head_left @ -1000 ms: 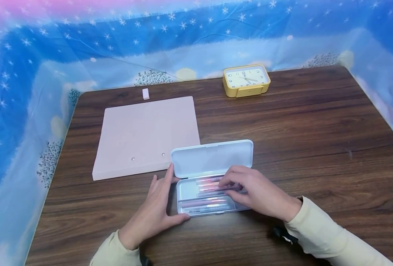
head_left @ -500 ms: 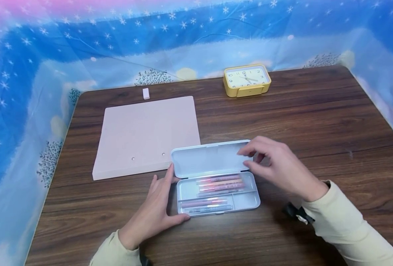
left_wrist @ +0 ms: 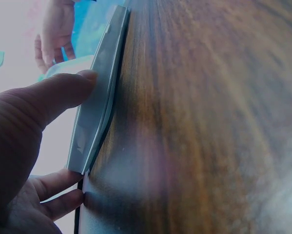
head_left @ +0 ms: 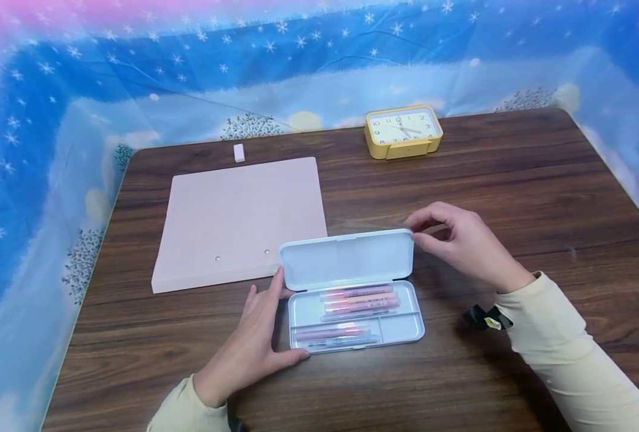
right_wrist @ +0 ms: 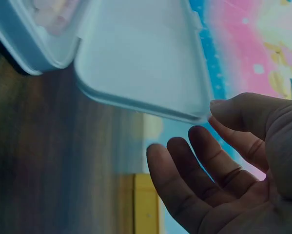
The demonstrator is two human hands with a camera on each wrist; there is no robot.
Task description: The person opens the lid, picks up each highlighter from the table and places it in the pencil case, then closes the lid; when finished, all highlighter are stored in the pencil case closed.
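A white pencil case (head_left: 400, 329) stands on the table with its hinged lid (head_left: 346, 261) raised. Several pink and clear pens (head_left: 359, 300) lie in its back compartment, and more pens (head_left: 335, 337) lie in the front left one. The small front right compartment has nothing in it. My left hand (head_left: 254, 336) holds the case's left end, thumb on the front wall and fingers at the end and back corner. At the lid's upper right corner, my right hand (head_left: 459, 243) pinches the edge between thumb and index finger; the other fingers (right_wrist: 172, 178) are off the lid.
Behind the case to the left lies a pale pink folder (head_left: 243, 222) with two studs, close to the lid's left corner. Beyond it sits a small white-pink eraser (head_left: 239, 153). A yellow clock (head_left: 404, 133) stands at the table's back edge, before a blue snowflake cloth.
My right hand has left the pens in the back compartment, moved up and right, and taken the lid's corner. The left hand keeps its place on the case.
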